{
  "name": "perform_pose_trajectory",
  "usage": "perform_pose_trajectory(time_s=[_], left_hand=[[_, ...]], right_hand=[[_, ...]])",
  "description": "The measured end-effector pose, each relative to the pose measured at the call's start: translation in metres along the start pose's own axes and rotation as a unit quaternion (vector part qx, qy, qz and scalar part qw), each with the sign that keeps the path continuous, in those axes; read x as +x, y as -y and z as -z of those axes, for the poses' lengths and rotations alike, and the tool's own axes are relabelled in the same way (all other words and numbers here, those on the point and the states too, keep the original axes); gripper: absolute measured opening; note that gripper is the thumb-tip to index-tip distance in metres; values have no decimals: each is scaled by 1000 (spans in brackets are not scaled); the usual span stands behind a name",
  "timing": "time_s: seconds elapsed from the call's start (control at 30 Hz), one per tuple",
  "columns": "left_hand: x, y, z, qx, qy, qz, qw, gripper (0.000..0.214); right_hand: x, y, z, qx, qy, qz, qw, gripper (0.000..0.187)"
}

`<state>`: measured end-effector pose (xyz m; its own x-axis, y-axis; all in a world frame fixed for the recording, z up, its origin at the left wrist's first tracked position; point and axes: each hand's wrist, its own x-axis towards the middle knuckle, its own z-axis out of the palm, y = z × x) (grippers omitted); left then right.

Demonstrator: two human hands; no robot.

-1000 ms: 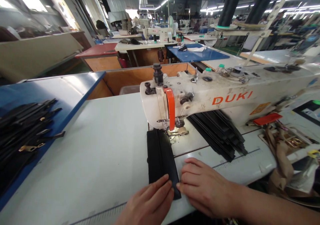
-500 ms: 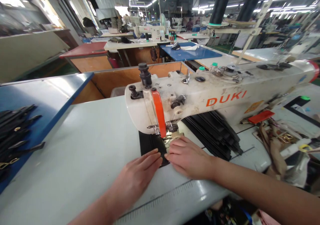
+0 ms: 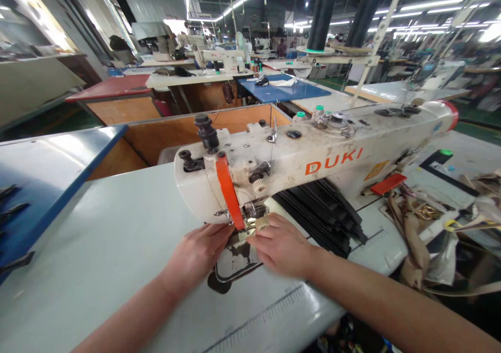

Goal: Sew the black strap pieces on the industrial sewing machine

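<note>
Moved: both hands have slid up to the needle since a second ago, and the long black strip that lay in front of it is nearly gone under the machine head.
Left hand (image 3: 198, 254): flat on the bed, fingers stretched out and pressed together, tips right under the orange guard (image 3: 229, 196).
Right hand (image 3: 279, 246): fingers bunched together, tips at the presser foot (image 3: 256, 225). Can't tell if it's pinching anything.
Black strip (image 3: 236, 238): just a dark sliver between the two sets of fingertips, the rest hidden.
Bed plate (image 3: 235, 267): worn metal, bare, just in front of the hands.
Machine: white DUKI sewing machine (image 3: 332, 160) on the pale table (image 3: 117, 238).
Nearby: stack of black strips (image 3: 324, 217) under the machine arm, just beside the right hand.
</note>
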<state>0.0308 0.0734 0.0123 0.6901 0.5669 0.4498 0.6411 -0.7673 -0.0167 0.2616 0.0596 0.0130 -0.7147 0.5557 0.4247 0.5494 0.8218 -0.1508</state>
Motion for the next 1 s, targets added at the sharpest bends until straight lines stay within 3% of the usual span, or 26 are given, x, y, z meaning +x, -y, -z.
perform_pose_trajectory(time_s=[0.17, 0.27, 0.43, 0.53, 0.6, 0.77, 0.9, 1.0], left_hand=[[7, 2, -1, 4, -6, 10, 1000, 37], [-2, -6, 7, 19, -14, 6, 1000, 37], [-46, -56, 38, 60, -9, 1, 998, 36], [-64, -89, 59, 26, 52, 27, 998, 31], [-64, -97, 70, -21, 99, 63, 993, 36], [-31, -66, 89, -86, 230, 183, 952, 58], [-5, -40, 87, -129, 305, 196, 923, 31], [0, -32, 81, -176, 346, 229, 893, 28]], right_hand=[[-2, 0, 1, 1, -26, 7, 1000, 16], [-5, 3, 3, 3, -47, -1, 999, 18], [-14, 19, 7, 44, -69, -5, 997, 21], [-17, 28, 5, 62, -62, 0, 996, 21], [-18, 31, 4, 65, -64, -2, 996, 20], [-21, 37, 4, 51, -72, -14, 996, 19], [-29, 44, 7, 49, -79, -24, 995, 20], [-37, 47, 8, 56, -85, -43, 994, 21]])
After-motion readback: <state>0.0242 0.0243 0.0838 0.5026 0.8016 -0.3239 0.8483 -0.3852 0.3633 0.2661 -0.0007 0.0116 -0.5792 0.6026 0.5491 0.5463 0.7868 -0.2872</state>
